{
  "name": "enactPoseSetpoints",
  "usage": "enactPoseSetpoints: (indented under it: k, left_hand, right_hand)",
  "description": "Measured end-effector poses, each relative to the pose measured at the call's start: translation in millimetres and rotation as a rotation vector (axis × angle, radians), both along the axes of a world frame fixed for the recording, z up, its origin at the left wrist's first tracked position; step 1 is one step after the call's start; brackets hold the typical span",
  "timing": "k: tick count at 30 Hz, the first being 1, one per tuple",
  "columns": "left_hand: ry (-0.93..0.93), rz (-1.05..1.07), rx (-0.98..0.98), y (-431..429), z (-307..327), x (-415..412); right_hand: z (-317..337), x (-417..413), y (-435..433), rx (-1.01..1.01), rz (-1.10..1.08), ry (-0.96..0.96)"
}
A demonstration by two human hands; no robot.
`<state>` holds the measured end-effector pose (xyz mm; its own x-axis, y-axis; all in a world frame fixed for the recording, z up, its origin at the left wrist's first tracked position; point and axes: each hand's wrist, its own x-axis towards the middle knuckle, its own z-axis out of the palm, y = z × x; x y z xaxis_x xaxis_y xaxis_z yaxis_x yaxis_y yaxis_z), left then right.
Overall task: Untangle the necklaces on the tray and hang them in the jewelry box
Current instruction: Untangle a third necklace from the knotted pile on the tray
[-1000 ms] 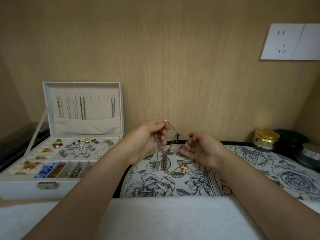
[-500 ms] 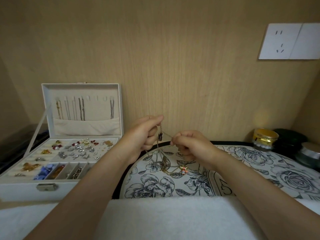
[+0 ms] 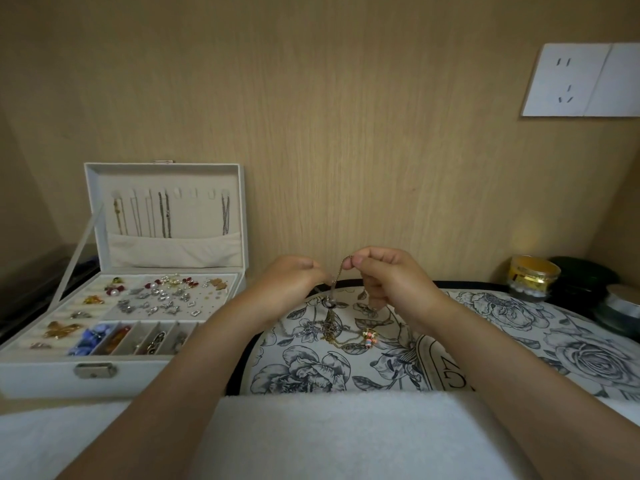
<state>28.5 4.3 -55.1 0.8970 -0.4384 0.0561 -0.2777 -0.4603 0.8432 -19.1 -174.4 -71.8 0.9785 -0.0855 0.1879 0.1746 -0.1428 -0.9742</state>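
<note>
Head view: left hand [image 3: 291, 287] and right hand [image 3: 391, 282] each pinch a thin metal chain necklace [image 3: 338, 273] above the floral-printed tray [image 3: 519, 317]; its tangled remainder [image 3: 329, 332] lies at six o'clock. Teasing loops gently, not tugging, seems wisest.

The wall [image 3: 346, 133] is matt wood-grain panelling. The jewelry box [image 3: 34, 374] looks like pale matt faux leather outside with soft cloth lining and a dull metal latch [image 3: 94, 370]. The necklaces [image 3: 332, 332] are thin metal chains, gold and silver toned, slightly shiny. The tray [image 3: 519, 327] looks smooth with a printed floral surface. The white towel [image 3: 329, 438] is fluffy terry, the socket [image 3: 568, 81] is smooth white plastic, and the jar [image 3: 535, 277] is glossy gold.
</note>
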Motion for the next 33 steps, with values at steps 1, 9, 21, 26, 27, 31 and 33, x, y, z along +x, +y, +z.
enactPoseSetpoints:
  k: [1,9,21,26,27,31,33]
  left_hand:
    - [-0.015,-0.002,0.01,0.7,-1.3,0.6]
    - [-0.204,-0.013,0.279,11.9,-16.0,15.5]
    - [-0.042,0.083,-0.029,4.3,-18.9,19.5]
    - [0.238,0.02,-0.392,-0.1,-18.8,18.2]
    - [0.278,-0.001,-0.44,-1.3,-19.2,17.7]
    - [0.272,0.013,-0.406,-1.3,-12.8,15.9]
    - [0.151,0.051,-0.301,2.1,-6.7,13.0]
  right_hand:
    - [1.5,-0.3,-0.4,-0.022,-0.018,-0.009]
    - [10.4,0.4,-9.9,0.206,-0.209,-0.137]
    - [2.0,8.3,-33.4,0.345,-0.337,0.069]
    - [2.7,-2.6,-21.0,-0.308,-0.218,0.043]
    - [1.1,-2.9,-19.6,-0.422,-0.144,0.051]
    - [-6.1,0.2,-14.1,-0.548,-0.032,0.034]
    - [-4.5,2.0,-15.5,-0.41,-0.107,-0.025]
